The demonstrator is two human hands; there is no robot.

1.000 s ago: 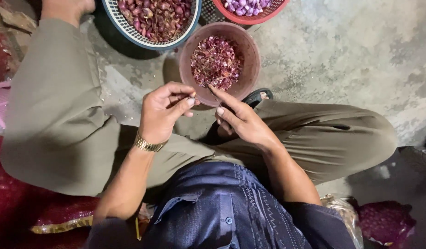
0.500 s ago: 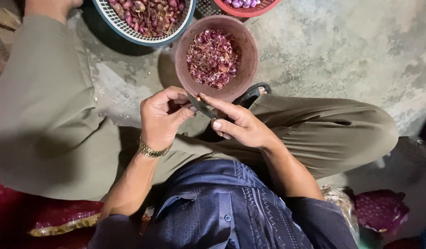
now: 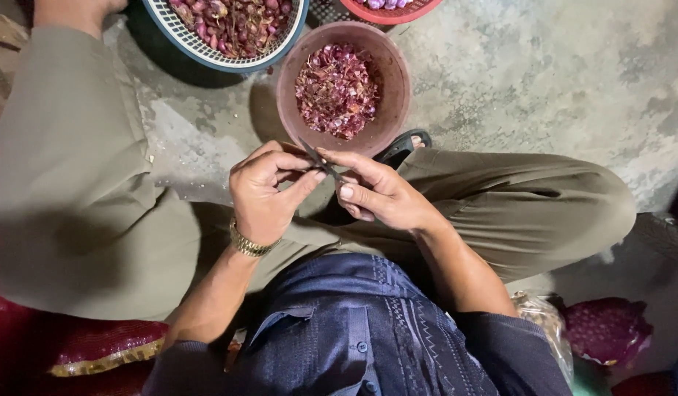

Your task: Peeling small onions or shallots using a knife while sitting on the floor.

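My left hand (image 3: pixel 267 192), with a gold watch on the wrist, is curled with thumb and fingers pinched on something small that the fingers hide. My right hand (image 3: pixel 379 192) grips a small dark knife (image 3: pixel 318 159). Its blade points up and left, and its tip meets my left fingertips. Both hands hover over my crossed legs, just below a brown bowl (image 3: pixel 398 70) filled with reddish-purple shallot peels (image 3: pixel 337 88).
A blue-rimmed white basket (image 3: pixel 280 40) of unpeeled shallots sits at the top left. A red basket (image 3: pixel 387 9) of peeled ones is at the top edge. Red mesh sacks (image 3: pixel 609 326) lie at the bottom right and bottom left. The floor is grey concrete (image 3: pixel 544 81).
My hands have drawn back from the bowl's rim toward my lap. The knife blade now shows between them, against my left fingertips.
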